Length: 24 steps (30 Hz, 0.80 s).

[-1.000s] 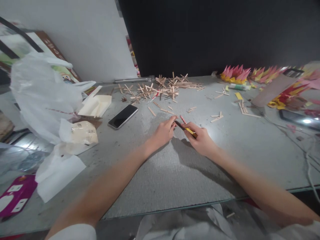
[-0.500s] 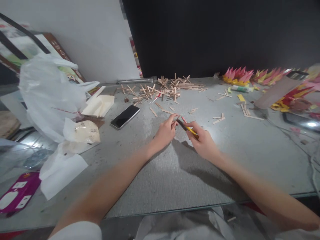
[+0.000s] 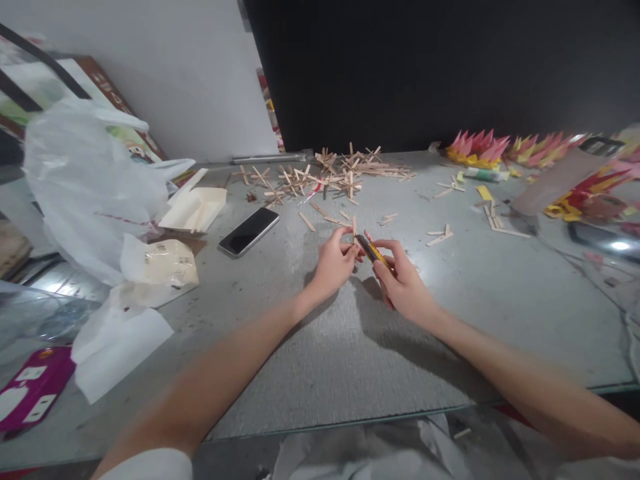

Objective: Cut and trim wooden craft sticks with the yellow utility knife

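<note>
My right hand is closed round a yellow-and-black utility knife whose tip points up and left. My left hand pinches a small wooden stick upright, right at the knife's tip. Both hands hover over the grey table near its middle. Behind them lies a heap of wooden sticks, many glued into crosses, with loose sticks scattered to the right.
A black phone lies left of my hands. Further left are a white plastic bag, an open cream box, paper wrappings and a purple power strip. Pink and yellow paper flowers, a glue tube and cables crowd the right side.
My left hand has turned the stick upright against the knife tip. My right hand has drawn slightly toward me with the knife. The camera has shifted a little.
</note>
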Tool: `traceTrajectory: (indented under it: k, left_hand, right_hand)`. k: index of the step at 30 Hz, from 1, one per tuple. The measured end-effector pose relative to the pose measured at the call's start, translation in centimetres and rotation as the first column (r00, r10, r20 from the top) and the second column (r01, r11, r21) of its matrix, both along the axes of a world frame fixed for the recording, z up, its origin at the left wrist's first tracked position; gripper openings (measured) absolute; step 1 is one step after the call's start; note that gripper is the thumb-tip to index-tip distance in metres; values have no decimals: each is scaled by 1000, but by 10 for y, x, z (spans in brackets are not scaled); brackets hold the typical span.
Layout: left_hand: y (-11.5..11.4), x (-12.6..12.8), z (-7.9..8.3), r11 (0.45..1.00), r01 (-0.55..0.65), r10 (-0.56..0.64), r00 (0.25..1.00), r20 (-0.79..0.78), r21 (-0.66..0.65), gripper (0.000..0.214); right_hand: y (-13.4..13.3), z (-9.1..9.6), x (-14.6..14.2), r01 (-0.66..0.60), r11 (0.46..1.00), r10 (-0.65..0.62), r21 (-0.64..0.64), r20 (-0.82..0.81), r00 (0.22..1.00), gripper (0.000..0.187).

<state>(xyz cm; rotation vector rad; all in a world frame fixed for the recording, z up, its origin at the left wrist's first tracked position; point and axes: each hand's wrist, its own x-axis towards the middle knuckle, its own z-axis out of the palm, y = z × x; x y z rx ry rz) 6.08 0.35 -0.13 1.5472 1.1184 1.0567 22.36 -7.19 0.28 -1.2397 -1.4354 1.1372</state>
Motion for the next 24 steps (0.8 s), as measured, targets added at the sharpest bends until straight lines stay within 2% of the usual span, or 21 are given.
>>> traceTrajectory:
  k: [8, 12, 15, 17, 18, 20, 24]
  left_hand:
    - [-4, 1, 2, 999, 39, -39, 998, 57, -1, 37]
    - [1, -4, -1, 994, 44, -38, 997, -61, 97, 38]
    - [13, -13, -5, 987, -32, 60, 983, -176, 158, 35]
    - [22, -19, -7, 982, -149, 169, 969, -181, 120, 31]
    - [26, -21, -7, 983, -155, 170, 971, -167, 99, 30]
    - [29, -23, -7, 989, -132, 137, 987, -79, 64, 26]
    - [24, -17, -6, 999, 38, -36, 995, 92, -23, 22]
  right_hand:
    - [-4, 7, 3, 7, 998, -13, 66, 89, 996, 35]
    - [-1, 13, 9, -1, 997, -10, 75, 148, 989, 33]
    - [-2, 20, 12, -4, 999, -3, 54, 129, 992, 31]
    - [-4, 25, 13, -4, 999, -1, 42, 104, 995, 30]
    - [-6, 26, 14, -4, 999, -1, 45, 95, 996, 30]
    - [-8, 28, 15, 8, 998, -14, 68, 91, 996, 31]
    - [-3, 24, 20, 94, 985, -112, 148, 120, 986, 34]
